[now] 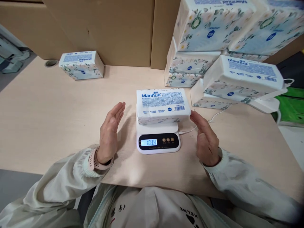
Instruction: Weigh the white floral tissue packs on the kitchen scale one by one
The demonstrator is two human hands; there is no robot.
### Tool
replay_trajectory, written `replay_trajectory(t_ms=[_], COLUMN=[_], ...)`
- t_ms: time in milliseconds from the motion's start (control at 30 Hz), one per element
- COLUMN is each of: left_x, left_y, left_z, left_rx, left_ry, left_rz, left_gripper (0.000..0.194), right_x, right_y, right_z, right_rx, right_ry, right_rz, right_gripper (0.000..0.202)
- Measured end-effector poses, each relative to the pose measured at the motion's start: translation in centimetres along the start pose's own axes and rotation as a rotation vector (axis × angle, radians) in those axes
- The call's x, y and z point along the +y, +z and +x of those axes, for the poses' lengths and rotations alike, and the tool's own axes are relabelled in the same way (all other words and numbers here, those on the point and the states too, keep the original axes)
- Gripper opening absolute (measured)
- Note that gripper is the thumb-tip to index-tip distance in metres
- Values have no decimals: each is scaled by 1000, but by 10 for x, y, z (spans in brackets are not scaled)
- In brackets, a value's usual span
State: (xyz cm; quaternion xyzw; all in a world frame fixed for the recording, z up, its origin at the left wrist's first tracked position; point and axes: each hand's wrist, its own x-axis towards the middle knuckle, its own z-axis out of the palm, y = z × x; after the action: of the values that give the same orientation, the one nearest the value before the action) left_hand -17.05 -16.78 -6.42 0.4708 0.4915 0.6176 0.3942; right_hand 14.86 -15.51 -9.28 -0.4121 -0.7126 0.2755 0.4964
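A white pack of tissues (162,104) with blue "Manhua" print lies flat on a white digital kitchen scale (158,152). The scale's lit display (149,142) reads about 103.4. To the left of the pack, my left hand (110,133) is held upright with fingers stretched, apart from it and holding nothing. My right hand (205,139) is at the other side, fingers extended, its fingertips at or very near the pack's right end. A white cable (187,131) plugs into the scale's right side.
A single tissue pack (82,66) stands at the back left, near a round desk hole (51,63). Several packs (213,31) are stacked at the back right, with another pack (244,77) in front. Cardboard (106,31) walls the table's rear. Something green (292,104) lies far right.
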Motion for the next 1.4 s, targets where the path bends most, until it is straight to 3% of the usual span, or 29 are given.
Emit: replay_trajectory(t_ms=[300,533,700,833,900,967,1033,1100,1167,1300,1400], left_x=[2,5,9,13,21,37,58,80,96,96,73], left_y=[1,-9,-9,1,11,27,49,79,119,209,253], left_z=[-3,3,8,8,12,20,32,48,68,109,130], left_rx=[-9,-88,-87,-264,-382,-465,-531,-592,-658,-766,-812], left_ry=[50,108,108,62,84,161,285,407,478,352,222], left_rz=[-5,213,334,388,368,345,308,270,253,284,315], left_gripper=[44,48,55,56,55,54,53,56,60,56,60], right_x=[0,-3,-6,-5,-5,-8,-17,-27,-31,0,38], right_y=[-2,9,20,30,32,25,6,-25,-61,-119,-135], right_z=[1,26,40,36,38,49,70,94,115,140,144], right_rx=[-39,-102,-144,-205,-171,-32,186,418,576,731,806], right_ry=[-13,-55,53,134,62,-99,-315,-500,-597,-497,-364], right_rz=[-21,-39,72,148,150,117,54,-45,-164,-331,-342], right_gripper=[61,71,81,87,92,93,88,79,69,58,64])
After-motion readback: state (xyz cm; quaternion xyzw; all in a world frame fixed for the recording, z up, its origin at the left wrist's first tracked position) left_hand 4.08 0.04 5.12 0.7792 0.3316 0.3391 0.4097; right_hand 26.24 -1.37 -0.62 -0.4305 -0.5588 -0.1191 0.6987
